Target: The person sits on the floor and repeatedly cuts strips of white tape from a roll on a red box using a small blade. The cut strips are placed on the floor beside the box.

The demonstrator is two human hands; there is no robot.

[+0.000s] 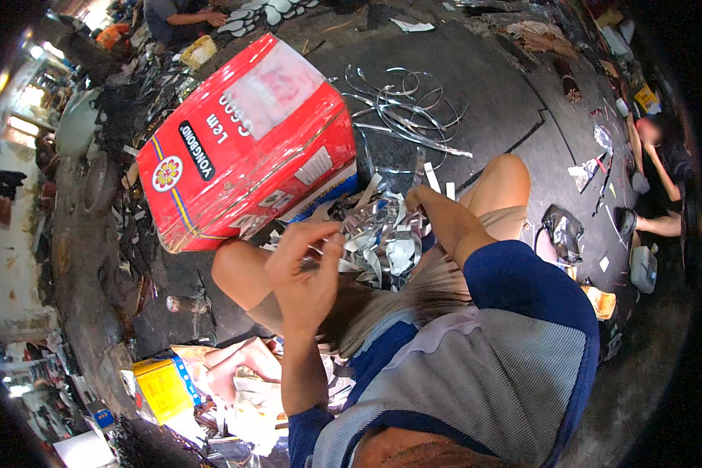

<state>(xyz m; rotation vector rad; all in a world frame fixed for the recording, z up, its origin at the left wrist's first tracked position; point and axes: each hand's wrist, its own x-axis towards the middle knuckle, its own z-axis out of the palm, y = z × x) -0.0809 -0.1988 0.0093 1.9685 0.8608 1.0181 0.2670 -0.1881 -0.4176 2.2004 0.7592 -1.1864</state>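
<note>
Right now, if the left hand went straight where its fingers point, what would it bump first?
Probably the silver and white strips: the left hand has its fingers bent rightward, toward them. It might pass above them, though; depth is unclear.

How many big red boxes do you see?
1: the red box sits beyond the left hand, toward the left, with silver loops to its right. Others may be hidden in the clutter.
</note>
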